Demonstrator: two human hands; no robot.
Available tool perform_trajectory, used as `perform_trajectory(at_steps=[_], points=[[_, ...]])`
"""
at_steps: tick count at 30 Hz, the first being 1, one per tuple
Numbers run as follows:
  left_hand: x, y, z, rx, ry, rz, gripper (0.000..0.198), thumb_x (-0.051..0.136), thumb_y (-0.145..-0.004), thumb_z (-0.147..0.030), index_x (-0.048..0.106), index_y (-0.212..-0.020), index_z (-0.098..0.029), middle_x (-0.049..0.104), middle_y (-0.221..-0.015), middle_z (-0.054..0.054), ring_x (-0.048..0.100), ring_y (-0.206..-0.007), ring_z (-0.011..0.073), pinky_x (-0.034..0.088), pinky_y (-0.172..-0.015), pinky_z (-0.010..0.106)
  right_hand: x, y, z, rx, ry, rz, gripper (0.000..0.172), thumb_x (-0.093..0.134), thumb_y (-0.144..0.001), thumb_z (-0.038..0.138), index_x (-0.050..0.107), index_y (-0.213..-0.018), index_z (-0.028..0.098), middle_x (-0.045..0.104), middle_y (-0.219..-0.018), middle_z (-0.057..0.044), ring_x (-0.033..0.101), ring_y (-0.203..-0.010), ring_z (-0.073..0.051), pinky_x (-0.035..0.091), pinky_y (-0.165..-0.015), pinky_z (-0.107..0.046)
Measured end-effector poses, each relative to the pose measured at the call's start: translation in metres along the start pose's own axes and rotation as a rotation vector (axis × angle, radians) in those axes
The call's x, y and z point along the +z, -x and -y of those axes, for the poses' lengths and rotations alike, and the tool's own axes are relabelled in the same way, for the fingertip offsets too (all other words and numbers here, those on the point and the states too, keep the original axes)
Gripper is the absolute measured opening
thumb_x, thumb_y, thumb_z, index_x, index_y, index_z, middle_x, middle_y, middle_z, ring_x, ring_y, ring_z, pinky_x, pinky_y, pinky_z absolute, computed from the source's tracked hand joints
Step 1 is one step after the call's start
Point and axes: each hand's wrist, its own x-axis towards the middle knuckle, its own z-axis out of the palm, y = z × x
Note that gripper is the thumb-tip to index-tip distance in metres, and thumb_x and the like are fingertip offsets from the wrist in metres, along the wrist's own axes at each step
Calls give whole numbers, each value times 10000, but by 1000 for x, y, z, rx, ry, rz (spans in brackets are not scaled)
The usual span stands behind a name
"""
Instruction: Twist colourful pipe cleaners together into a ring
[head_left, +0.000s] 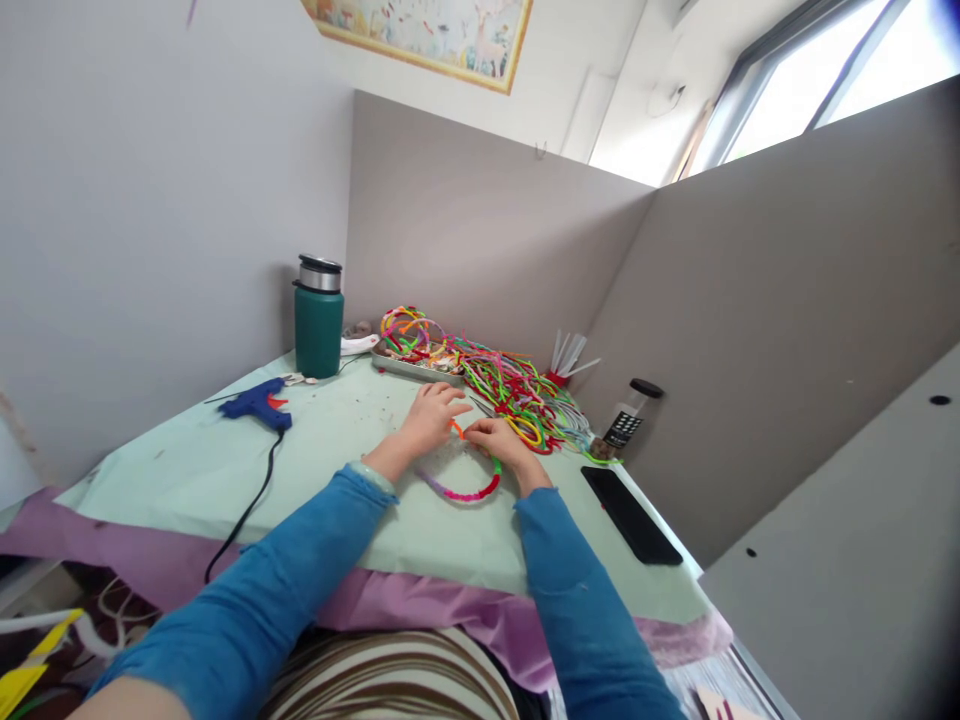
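Note:
A thin hoop (pixel 471 497) wrapped in coloured fuzzy pipe cleaners lies low over the table in front of me. Lilac, pink, red and green stretches show along its near side. My left hand (pixel 429 418) is on its far left part, fingers curved over it, the thumb mostly hidden. An orange pipe cleaner (pixel 456 428) shows between my two hands at the far side of the hoop. My right hand (pixel 501 440) pinches at the orange end with thumb and forefinger, just above the green stretch.
Behind my hands lie a heap of pipe cleaners (pixel 517 390) and a metal tray (pixel 409 368). A blue glue gun (pixel 255 403) with its black cord and a green bottle (pixel 319 330) stand left. On the right are a black phone (pixel 630 515), a clear jar (pixel 630 415) and white sticks (pixel 570 355).

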Motion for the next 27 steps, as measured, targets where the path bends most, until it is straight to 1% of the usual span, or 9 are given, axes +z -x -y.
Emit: perform_trajectory(at_steps=[1,3,5,8,11,14,17,21,27], points=[[1,0,-2,28,-17,43,379,539,-704,-113,651,-1035,-260,589,-1127,57,424,-1093,236,283,-938,416,1,-2,-1,-5,18,-24,204,575,-675,318,629,-717,126,486,-507,40,357,-426,-59,255,-422,-200],[3,1,-4,37,-39,146,337,536,-708,-129,658,-999,-248,629,-1029,58,466,-1036,224,290,-923,397,3,-4,-4,-12,53,-70,203,564,-681,323,622,-691,128,469,-488,45,353,-426,-62,258,-427,-203],[5,1,-5,3,-57,232,275,527,-727,-164,664,-957,-225,651,-935,64,510,-959,213,321,-878,365,4,-5,-5,-22,77,-91,211,560,-685,332,621,-687,130,476,-493,42,362,-434,-67,262,-431,-205],[8,1,-5,-76,-91,288,231,477,-779,-213,670,-902,-182,663,-876,88,559,-875,205,361,-796,322,5,-5,-5,-38,91,-87,231,545,-702,348,630,-708,134,498,-514,33,380,-444,-72,271,-431,-204],[9,0,-3,-146,-89,295,252,441,-801,-223,678,-868,-169,674,-862,95,585,-826,194,379,-734,288,5,-5,-4,-42,84,-96,246,519,-724,362,624,-714,139,519,-531,24,388,-439,-75,275,-424,-204],[10,1,-2,-197,-41,275,246,460,-799,-257,687,-863,-187,680,-856,81,590,-816,185,382,-704,261,6,-4,-2,-50,80,-119,236,511,-730,353,608,-692,142,505,-510,28,385,-429,-75,277,-425,-204],[10,1,-1,-207,-3,246,254,465,-807,-308,690,-856,-203,678,-845,66,587,-798,174,378,-689,246,7,-6,-2,-62,83,-136,226,500,-737,345,588,-675,147,459,-465,43,372,-422,-79,277,-431,-206],[10,1,-1,-224,8,212,256,458,-810,-314,686,-806,-197,667,-835,61,577,-765,167,371,-680,245,9,-8,-3,-75,112,-152,217,488,-742,334,570,-660,150,445,-465,45,380,-450,-86,288,-458,-208],[12,1,0,-291,24,223,252,470,-794,-312,685,-786,-182,661,-817,78,570,-751,176,365,-668,249,13,-11,-6,-122,181,-157,203,481,-746,313,592,-693,152,503,-540,27,437,-536,-104,333,-524,-215]])
